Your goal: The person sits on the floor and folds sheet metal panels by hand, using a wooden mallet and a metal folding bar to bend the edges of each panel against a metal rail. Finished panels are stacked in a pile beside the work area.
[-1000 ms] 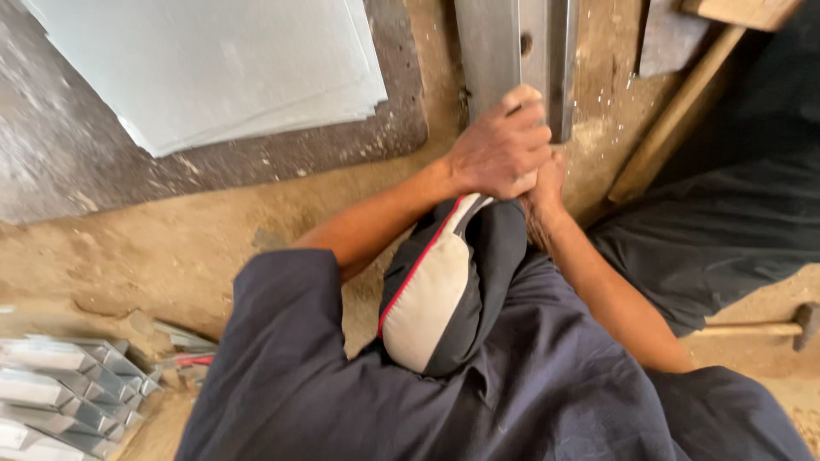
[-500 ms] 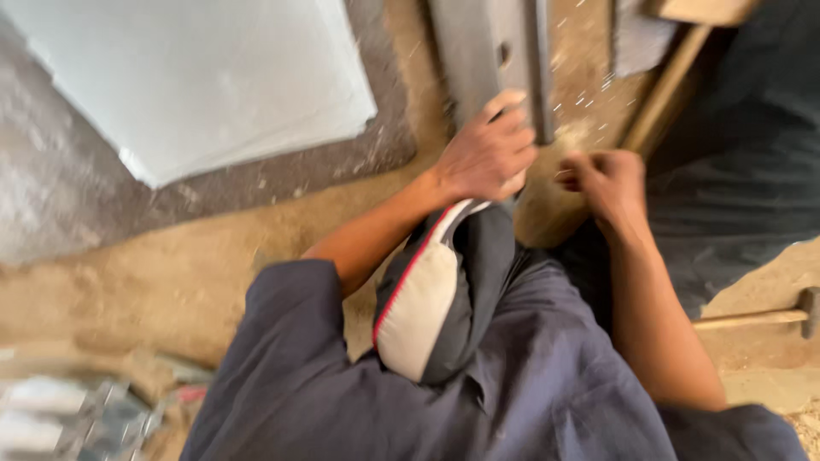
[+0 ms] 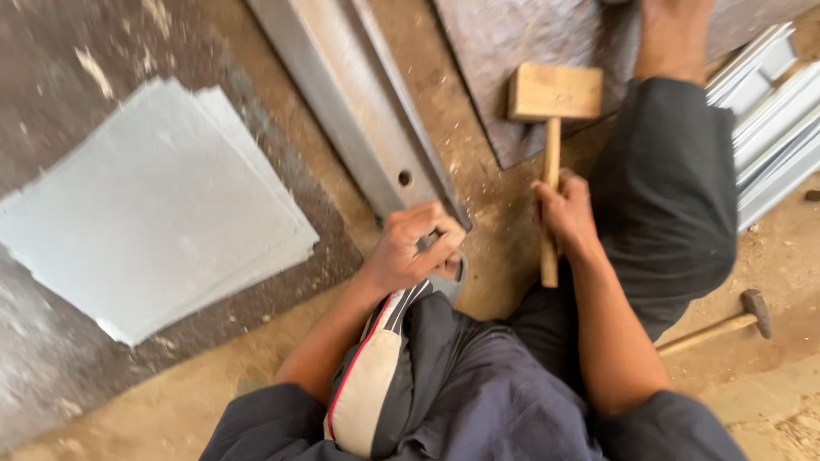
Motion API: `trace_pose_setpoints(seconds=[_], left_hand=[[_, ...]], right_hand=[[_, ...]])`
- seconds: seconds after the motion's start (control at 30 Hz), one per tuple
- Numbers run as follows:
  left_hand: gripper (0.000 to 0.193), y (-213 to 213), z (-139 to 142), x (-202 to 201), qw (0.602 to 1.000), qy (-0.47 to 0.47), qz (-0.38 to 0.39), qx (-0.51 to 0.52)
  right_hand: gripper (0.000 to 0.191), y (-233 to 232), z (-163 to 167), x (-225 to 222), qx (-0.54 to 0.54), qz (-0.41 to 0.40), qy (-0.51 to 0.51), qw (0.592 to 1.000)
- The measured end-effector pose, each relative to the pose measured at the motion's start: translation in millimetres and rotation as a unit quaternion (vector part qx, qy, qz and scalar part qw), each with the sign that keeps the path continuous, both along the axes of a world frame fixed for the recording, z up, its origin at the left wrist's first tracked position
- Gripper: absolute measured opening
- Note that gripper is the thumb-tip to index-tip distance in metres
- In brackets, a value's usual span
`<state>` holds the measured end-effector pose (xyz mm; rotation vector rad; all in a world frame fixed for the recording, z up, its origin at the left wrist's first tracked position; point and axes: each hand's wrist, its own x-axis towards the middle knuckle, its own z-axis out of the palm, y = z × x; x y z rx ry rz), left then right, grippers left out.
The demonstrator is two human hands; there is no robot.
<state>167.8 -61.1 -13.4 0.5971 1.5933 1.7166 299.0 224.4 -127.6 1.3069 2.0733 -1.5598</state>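
Observation:
My left hand point(image 3: 414, 248) is closed in a fist around the near end of a long grey metal bar point(image 3: 359, 111) that lies on the ground and runs up and to the left. A small grey metal edge shows under the fingers. My right hand point(image 3: 565, 213) grips the handle of a wooden mallet point(image 3: 555, 92). The mallet's blocky head rests on the edge of a dark metal plate point(image 3: 530, 43) just beyond the hand. My knees in dark trousers fill the lower part of the view.
A stack of pale grey sheets point(image 3: 162, 213) lies at the left on a dark slab. Folded metal channels point(image 3: 777, 111) are piled at the upper right. A small hammer point(image 3: 726, 323) lies on the dirt at the right. A bare foot point(image 3: 675, 34) shows at the top.
My right hand has left the bar and taken hold of the wooden mallet's handle. My left hand stays on the bar's end. The view has tilted and shifted right.

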Motion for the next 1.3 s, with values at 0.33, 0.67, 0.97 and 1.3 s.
trace_pose_setpoints(seconds=[0.33,0.67,0.97,1.3], left_hand=[[0.052,-62,12,30,0.914,-0.397,0.014,0.085],[0.067,-95,45,111,0.902,-0.411,0.070,0.113],[0.055,-124,145,165,0.989,-0.144,-0.011,0.041],[0.053,-155,108,133,0.986,-0.157,-0.021,0.054]], right_hand=[[0.024,-32,120,8,0.023,-0.018,0.271,0.962],[0.019,-41,169,-31,-0.158,-0.069,0.528,0.832],[0.021,-99,30,-19,-0.111,0.074,0.296,0.946],[0.037,-50,14,-36,0.532,0.188,0.422,0.710]])
